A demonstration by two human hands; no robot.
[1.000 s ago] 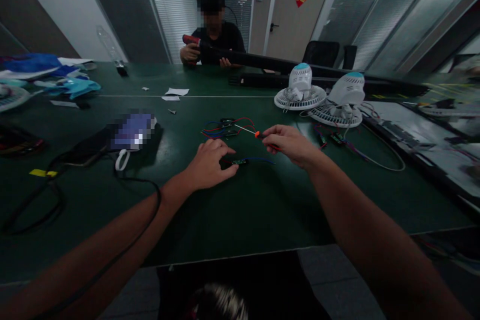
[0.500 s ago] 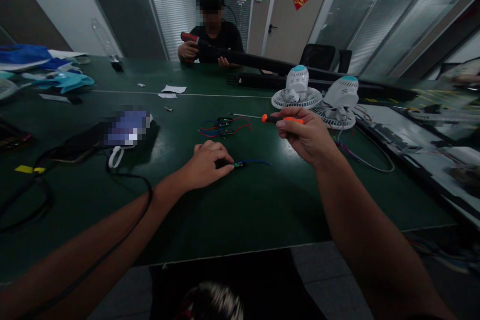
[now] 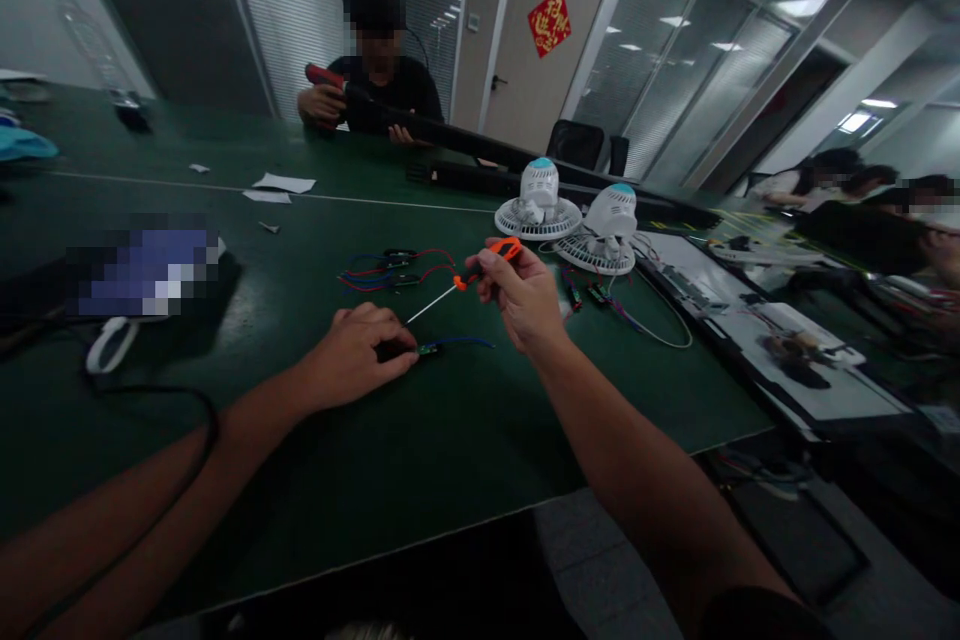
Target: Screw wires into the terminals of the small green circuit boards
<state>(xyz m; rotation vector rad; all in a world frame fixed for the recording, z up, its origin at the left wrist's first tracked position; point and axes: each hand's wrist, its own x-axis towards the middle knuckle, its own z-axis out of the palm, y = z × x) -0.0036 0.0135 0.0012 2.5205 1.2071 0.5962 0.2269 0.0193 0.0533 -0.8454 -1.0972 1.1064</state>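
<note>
Thumb and fingertips of my left hand (image 3: 360, 352) pinch the left end of a small green circuit board (image 3: 428, 350) on the table. A blue wire (image 3: 469, 341) runs from the board to the right. My right hand (image 3: 519, 292) is closed around a screwdriver (image 3: 469, 273) with an orange and black handle. Its thin metal shaft slants down to the left, the tip close to my left fingers; whether it touches anything I cannot tell. Just beyond lie small dark modules (image 3: 401, 279) with red and blue wires.
Two white fan heads (image 3: 538, 210) stand face down at the back right. Beside them is a panel (image 3: 817, 360) with parts on it. Paper scraps (image 3: 279, 188), a blurred-out device (image 3: 146, 270) and a black cable lie left. Across the table a person (image 3: 382, 70) holds a red tool.
My right hand has brought the screwdriver down and left, its shaft now slanting toward my left fingers. The left hand keeps its pinch on the board. The view has turned right.
</note>
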